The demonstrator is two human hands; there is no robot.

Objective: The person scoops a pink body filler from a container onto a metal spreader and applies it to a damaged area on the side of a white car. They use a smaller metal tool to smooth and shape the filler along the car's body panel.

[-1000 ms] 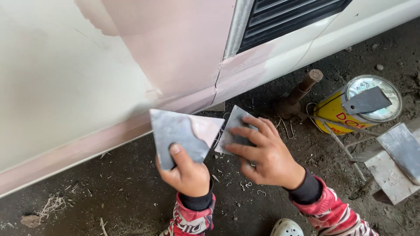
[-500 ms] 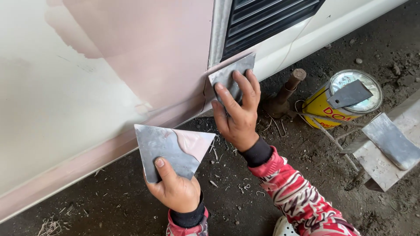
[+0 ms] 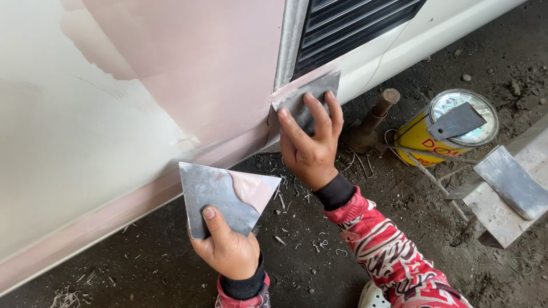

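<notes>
1. The right hand (image 3: 311, 149) presses a thin metal scraper (image 3: 305, 97) flat on the pink car panel (image 3: 200, 63), fingers spread on top.
2. The left hand (image 3: 228, 251) pinches a metal plate (image 3: 208, 197) by its bottom edge.
3. Soft pink paste (image 3: 254, 188) on it looks sticky.
4. Both blades look light, stiff, sharp-edged.

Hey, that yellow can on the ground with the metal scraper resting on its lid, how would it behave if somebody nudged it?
The yellow can lies tilted on rough dirt, so a nudge would probably roll or rock it. The flat metal scraper rests loose on the lid and would likely slide off. How heavy the can is cannot be told, since its contents are hidden.
</notes>
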